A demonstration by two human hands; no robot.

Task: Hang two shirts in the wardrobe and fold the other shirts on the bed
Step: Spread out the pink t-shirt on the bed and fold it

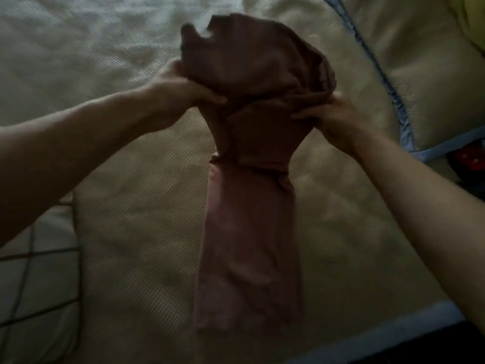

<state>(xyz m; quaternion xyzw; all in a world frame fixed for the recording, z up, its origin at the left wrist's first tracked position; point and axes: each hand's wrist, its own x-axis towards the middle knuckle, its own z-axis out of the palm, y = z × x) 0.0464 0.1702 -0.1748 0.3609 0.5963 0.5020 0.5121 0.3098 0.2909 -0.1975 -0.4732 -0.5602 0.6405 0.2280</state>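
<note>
A brown-pink shirt (249,232), folded into a long narrow strip, lies down the middle of the bed (136,195). Its far end is lifted off the bed and bunched. My left hand (181,88) grips the lifted part on its left side, thumb on the front of the cloth. My right hand (330,114) grips it on the right side, fingers pressed into the fabric. The near end of the strip rests flat on the bed by its front edge. The frame is dim and blurred.
A beige textured cover spreads over the bed. A beige pillow with blue piping (425,82) lies at the right. A checked pillow or cushion (34,282) sits at the lower left. Something red (467,156) shows at the right edge.
</note>
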